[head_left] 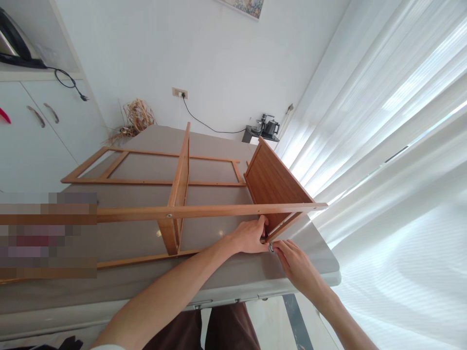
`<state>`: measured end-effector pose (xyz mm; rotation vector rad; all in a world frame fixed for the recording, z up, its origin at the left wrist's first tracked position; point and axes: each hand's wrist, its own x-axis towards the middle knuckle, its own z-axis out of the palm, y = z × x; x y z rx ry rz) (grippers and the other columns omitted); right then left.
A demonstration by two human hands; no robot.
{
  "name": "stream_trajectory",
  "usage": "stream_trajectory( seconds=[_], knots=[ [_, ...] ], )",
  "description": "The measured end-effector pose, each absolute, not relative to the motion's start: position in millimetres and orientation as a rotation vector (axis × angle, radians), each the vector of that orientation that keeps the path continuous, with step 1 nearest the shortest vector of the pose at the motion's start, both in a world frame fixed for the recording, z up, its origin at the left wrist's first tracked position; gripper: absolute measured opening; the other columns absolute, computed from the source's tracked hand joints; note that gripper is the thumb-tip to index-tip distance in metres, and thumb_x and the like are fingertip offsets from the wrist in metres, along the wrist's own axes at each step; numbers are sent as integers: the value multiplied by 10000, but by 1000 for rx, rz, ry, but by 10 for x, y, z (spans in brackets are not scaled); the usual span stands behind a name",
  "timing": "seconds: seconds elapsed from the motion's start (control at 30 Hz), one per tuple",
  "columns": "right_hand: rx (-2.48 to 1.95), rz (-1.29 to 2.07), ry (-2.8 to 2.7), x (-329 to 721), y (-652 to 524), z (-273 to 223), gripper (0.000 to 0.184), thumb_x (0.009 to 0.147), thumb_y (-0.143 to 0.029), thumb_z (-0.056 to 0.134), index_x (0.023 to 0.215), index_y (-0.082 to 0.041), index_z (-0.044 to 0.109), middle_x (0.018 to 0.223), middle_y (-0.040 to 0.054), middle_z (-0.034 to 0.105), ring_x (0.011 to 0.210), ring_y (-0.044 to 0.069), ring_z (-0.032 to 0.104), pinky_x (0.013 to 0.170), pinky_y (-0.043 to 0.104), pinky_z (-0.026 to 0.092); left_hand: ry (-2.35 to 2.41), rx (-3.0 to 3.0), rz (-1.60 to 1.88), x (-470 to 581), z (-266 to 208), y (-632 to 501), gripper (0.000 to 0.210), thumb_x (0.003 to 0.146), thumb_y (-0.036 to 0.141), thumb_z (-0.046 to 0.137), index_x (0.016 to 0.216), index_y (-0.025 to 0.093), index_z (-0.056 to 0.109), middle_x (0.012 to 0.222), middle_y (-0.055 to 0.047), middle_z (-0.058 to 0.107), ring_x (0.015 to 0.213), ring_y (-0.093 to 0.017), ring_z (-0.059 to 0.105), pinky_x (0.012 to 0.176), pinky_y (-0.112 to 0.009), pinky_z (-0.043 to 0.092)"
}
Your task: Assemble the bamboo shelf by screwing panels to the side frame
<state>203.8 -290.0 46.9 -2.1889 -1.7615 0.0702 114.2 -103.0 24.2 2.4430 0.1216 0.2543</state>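
Observation:
A brown wooden shelf frame (219, 211) lies across the table, with a slatted shelf panel (277, 180) standing up at its right end and a narrower upright panel (179, 180) near the middle. My left hand (251, 236) is closed around the frame's near right corner, its fingertips partly hidden behind the wood. Just beside it, my right hand (292, 255) pinches a small shiny metal piece (271, 247) against the near end of the rail. What kind of metal piece it is, I cannot make out.
A flat ladder-like wooden frame (153, 183) lies on the grey table (215, 291) further back. Dried plants (137, 116) stand behind it at left. A kettle set (268, 127) sits on a small stand beyond the table. White curtains (401, 146) hang along the right.

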Motion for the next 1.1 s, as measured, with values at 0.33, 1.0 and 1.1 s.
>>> stream_trajectory(
  seconds=[0.33, 1.0, 1.1],
  knots=[
    [-2214, 85, -1683, 2020, -3012, 380, 230, 1023, -235, 309, 930, -251, 519, 841, 28, 590, 765, 177, 563, 668, 308, 473, 137, 2437, 224, 1134, 276, -1033, 478, 742, 377, 653, 1112, 236, 384, 997, -27, 687, 911, -249, 674, 694, -325, 472],
    [-2157, 123, -1548, 2058, -3016, 313, 215, 1028, -251, 306, 949, -251, 506, 855, 16, 587, 745, 155, 563, 692, 271, 463, 118, 2433, 254, 1130, 260, -1031, 448, 746, 366, 642, 1088, 241, 381, 991, -17, 680, 904, -232, 666, 680, -314, 472],
    [-2169, 131, -1557, 2044, -3013, 321, 223, 1030, -256, 294, 950, -254, 502, 855, 14, 582, 736, 154, 558, 681, 267, 456, 128, 2429, 238, 1129, 264, -1032, 457, 742, 375, 650, 1089, 239, 385, 993, -20, 680, 900, -236, 668, 676, -313, 470]
  ],
)
